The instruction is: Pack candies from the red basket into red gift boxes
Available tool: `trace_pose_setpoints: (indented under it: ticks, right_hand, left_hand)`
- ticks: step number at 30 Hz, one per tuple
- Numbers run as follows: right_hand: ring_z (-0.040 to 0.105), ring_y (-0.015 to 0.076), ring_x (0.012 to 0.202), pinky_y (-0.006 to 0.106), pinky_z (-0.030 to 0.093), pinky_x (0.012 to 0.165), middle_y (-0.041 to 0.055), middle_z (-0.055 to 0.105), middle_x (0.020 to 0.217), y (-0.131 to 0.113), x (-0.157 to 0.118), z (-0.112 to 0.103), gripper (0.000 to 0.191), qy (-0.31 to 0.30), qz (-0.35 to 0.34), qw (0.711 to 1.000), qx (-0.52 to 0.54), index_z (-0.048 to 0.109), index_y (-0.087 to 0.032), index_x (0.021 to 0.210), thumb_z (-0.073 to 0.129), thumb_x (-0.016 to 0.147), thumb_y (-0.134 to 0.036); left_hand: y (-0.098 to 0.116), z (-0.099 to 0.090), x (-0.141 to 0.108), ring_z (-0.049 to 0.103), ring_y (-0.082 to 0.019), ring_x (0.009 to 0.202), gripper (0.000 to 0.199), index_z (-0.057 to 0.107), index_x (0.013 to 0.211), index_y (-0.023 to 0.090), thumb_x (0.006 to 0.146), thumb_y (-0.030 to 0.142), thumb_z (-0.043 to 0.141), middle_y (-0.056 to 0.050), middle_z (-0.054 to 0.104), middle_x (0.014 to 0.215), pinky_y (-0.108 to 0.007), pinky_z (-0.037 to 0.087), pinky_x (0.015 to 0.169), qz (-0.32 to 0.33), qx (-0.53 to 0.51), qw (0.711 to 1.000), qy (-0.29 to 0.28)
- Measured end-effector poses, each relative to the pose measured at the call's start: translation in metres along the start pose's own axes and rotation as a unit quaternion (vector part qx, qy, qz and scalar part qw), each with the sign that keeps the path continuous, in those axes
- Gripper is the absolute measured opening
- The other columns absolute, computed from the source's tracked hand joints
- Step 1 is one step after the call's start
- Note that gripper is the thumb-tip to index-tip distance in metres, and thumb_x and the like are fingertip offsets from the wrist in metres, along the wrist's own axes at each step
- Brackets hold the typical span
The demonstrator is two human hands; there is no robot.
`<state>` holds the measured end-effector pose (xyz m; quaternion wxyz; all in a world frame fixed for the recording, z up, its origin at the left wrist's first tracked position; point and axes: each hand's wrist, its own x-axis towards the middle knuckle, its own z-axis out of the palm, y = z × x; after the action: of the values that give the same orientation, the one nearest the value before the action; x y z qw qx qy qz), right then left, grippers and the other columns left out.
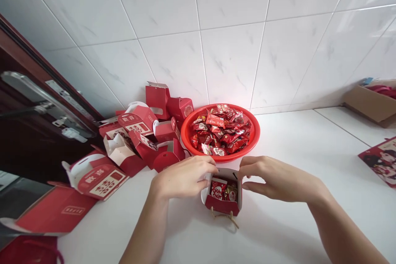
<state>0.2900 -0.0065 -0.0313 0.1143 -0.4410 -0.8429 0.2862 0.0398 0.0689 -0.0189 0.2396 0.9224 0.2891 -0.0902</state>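
A small red box (pixel 222 207) stands open on the white surface, with wrapped sweets (pixel 218 189) inside and a twine cord (pixel 223 215) hanging over its near side. My left hand (pixel 188 175) is at the box's left side, its thumb and fingers closed on the back left edge. On the right, my right hand (pixel 266 177) pinches the box's right edge near the back corner. Just behind both hands is a red plastic basket (pixel 254 136) full of red wrapped sweets.
Several red boxes (pixel 139 117), some with open tops, are piled on the left beside a dark door (pixel 27 132). A cardboard box (pixel 368 101) and a printed red box (pixel 382 161) lie at the right. Behind is a tiled wall (pixel 229 62).
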Motion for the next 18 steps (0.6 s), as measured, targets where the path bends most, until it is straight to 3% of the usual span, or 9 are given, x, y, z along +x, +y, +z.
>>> trace_pose_setpoints:
  ticks: [4,9,14,18]
  right_hand:
    - [0.064,0.0166,0.075,0.028,0.046,0.067,0.0048,0.071,0.093,0.0014,0.0025,0.0008,0.017,0.0,0.018,1.0,-0.013,0.073,-0.019,0.088,0.059,0.097,-0.016]
    - [0.061,0.0158,0.07,0.028,0.042,0.063,0.0038,0.071,0.087,0.0046,0.0035,0.0012,0.016,-0.012,0.037,0.999,-0.037,0.069,-0.018,0.081,0.061,0.095,-0.014]
    - [0.06,0.0166,0.072,0.029,0.041,0.064,0.0037,0.07,0.088,0.0043,0.0028,0.0017,0.017,-0.028,0.059,0.996,-0.056,0.069,-0.019,0.085,0.059,0.098,-0.02]
    - [0.057,0.0159,0.069,0.029,0.04,0.063,0.0035,0.07,0.088,0.002,0.0026,-0.0001,0.017,-0.035,0.059,0.995,-0.073,0.068,-0.019,0.086,0.058,0.099,-0.022]
  left_hand:
    - [-0.0014,0.0023,-0.001,0.062,-0.025,0.128,0.038,0.07,0.123,0.023,0.089,0.009,0.056,-0.007,0.066,0.138,-0.034,0.048,0.107,-0.001,0.006,1.0,0.011]
    - [-0.0006,0.0006,-0.0015,0.057,-0.023,0.136,0.043,0.074,0.116,0.024,0.085,0.0,0.056,-0.003,0.065,0.143,-0.033,0.042,0.116,0.024,0.003,1.0,-0.002]
    - [0.003,-0.0007,0.0017,0.062,-0.025,0.127,0.033,0.076,0.113,0.023,0.087,0.009,0.061,-0.005,0.068,0.137,-0.032,0.047,0.106,0.055,0.002,0.998,-0.029]
    - [0.0069,-0.0004,0.0055,0.068,-0.024,0.111,0.02,0.078,0.102,0.022,0.093,0.021,0.06,-0.007,0.074,0.117,-0.03,0.049,0.095,0.064,0.01,0.997,-0.034]
